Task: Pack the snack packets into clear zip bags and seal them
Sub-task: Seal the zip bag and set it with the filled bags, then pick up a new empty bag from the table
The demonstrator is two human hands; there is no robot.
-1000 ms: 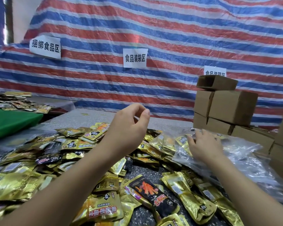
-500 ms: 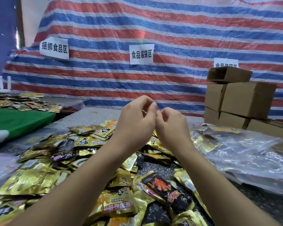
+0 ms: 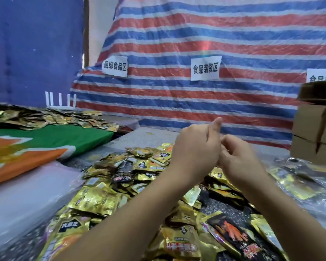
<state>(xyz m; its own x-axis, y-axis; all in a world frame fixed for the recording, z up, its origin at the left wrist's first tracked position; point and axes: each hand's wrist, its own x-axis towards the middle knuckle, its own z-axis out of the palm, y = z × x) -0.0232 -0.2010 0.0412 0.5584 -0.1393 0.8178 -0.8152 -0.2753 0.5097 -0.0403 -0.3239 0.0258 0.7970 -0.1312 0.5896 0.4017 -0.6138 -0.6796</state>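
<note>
**Two hands meet above the snack pile**

Dozens of snack packets [image 3: 94, 201], mostly gold foil with a few black ones such as the black packet [image 3: 231, 234] nearest me, lie heaped over the speckled worktop [image 3: 151, 134] under my forearms. At my left a stack of clear plastic sheets [image 3: 21, 196] sits at the worktop's edge, touching the gold heap.

Above the middle of the pile my left hand [image 3: 196, 149] is raised, fingers curled in, thumb pointing up. My right hand [image 3: 239, 157] is pressed against it, its fingers bent toward the left thumb. Both grips are narrow and look like pinches, but what lies between the fingertips is too thin and blurred for me to make out, so I cannot tell whether either hand holds anything.

To my right, a crumpled spread of clear zip bags [image 3: 297, 178] covers more gold packets; some look already filled. Beyond them stand stacked cardboard boxes [image 3: 314, 132], the top one open.

Farther left, a green and orange cloth [image 3: 51, 136] covers another surface, with a second heap of packets [image 3: 45, 117] on it and a white rack [image 3: 60, 100] behind.

At the back hangs a red, white and blue striped tarp [image 3: 196, 31] bearing white paper signs [image 3: 205, 67] with Chinese characters, and a blue sheet [image 3: 32, 46] hangs beside it.
</note>
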